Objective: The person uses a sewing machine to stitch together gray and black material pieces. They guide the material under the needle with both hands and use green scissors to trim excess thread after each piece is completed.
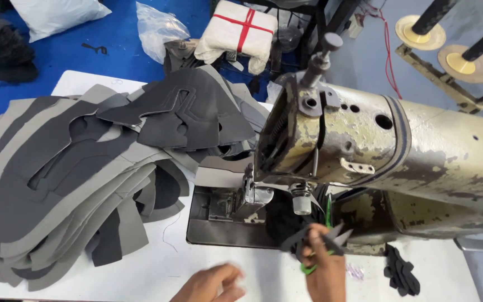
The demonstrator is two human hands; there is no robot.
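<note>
At the lower middle of the frame, the right hand [324, 271] is closed around a small pair of green-handled snips [312, 267] and a dark grey cut piece [315, 237], held just in front of the worn cream sewing machine [398, 151] that fills the right half. The left hand [211, 284], blurred at the bottom edge, hangs open and holds nothing, just above the white bench [157, 268]. A large stack of grey and black fabric pieces [68, 179] covers the left of the bench. A few small black pieces [402, 273] lie at lower right.
</note>
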